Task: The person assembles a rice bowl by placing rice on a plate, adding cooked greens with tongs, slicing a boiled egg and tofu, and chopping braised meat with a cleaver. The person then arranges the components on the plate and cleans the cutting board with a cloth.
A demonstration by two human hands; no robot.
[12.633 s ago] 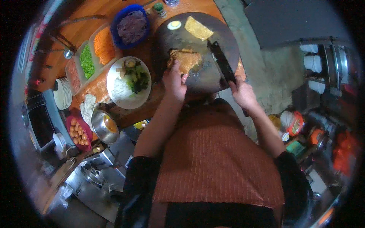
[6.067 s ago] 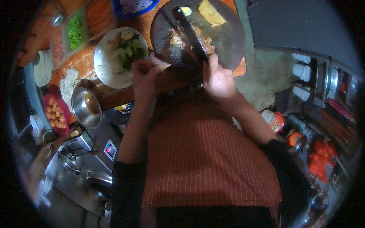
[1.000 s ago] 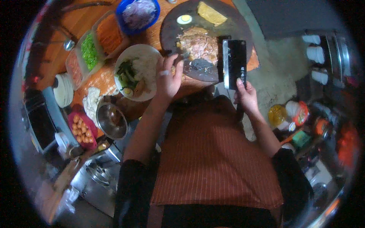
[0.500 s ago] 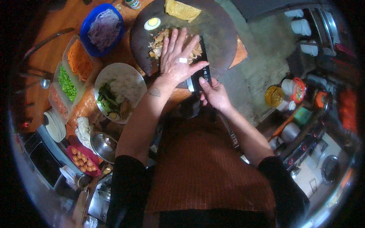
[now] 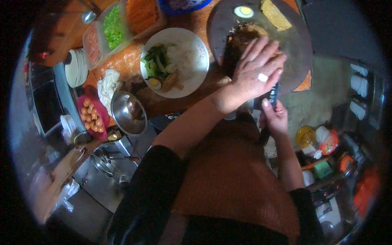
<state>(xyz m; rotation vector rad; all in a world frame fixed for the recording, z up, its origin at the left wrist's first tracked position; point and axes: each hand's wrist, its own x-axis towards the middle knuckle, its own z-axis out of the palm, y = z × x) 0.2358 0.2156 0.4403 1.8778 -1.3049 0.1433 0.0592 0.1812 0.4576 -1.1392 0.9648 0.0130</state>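
- Head view: my left hand [image 5: 255, 69] lay flat, fingers spread and pressed down on the chopped brown food [image 5: 241, 38] on the round dark cutting board [image 5: 298, 49], gripping nothing. I judged the flat palm was there to pin the food against the blade beneath it.
- My right hand [image 5: 274, 118] was wrapped tight round the dark handle of the cleaver [image 5: 270, 97], just beside the board's near edge; most of the blade was hidden under the left hand, so I could not tell how it lay.
- A halved boiled egg [image 5: 243, 11] and a yellow omelette piece [image 5: 276, 14] sat on the board's far side, apart from the hands.
- The white plate [image 5: 195, 61] with greens, rice and egg stood just left of the board, close enough for a short carry, I supposed.
- A steel bowl [image 5: 128, 114] and a red basket of small orange items [image 5: 92, 118] sat further left.
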